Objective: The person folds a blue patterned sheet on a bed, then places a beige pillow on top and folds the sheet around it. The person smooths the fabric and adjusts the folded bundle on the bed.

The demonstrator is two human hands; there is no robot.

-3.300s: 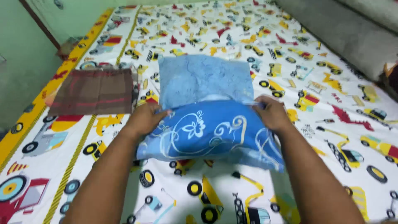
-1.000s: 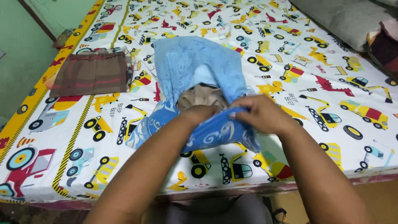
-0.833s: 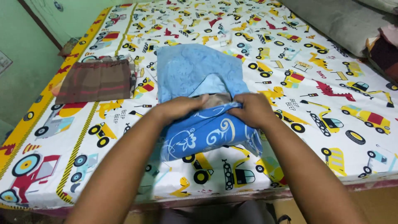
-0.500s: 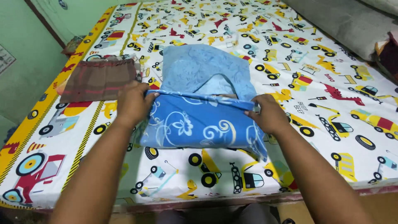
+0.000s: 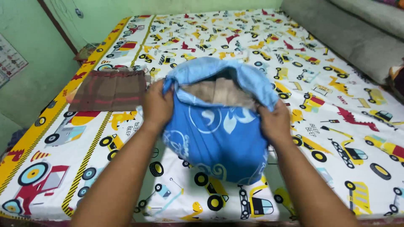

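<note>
Bed (image 5: 336,138), covered by a vehicle-print sheet, carries everything. Blue pillowcase (image 5: 216,138) stands upright near the bed's front edge, mouth open; a beige pillow (image 5: 221,91) sits inside, its top exposed at the opening. Judgement: insertion largely done; the mouth remains to be closed and the cover smoothed. Left hand (image 5: 156,106) and right hand (image 5: 275,122) grasp the pillowcase at either side of the mouth, fingers clenched on the fabric. A folded brown checked cloth (image 5: 109,89) lies left of the pillowcase. The pillow's lower part is hidden inside; fingertips are buried in fabric
</note>
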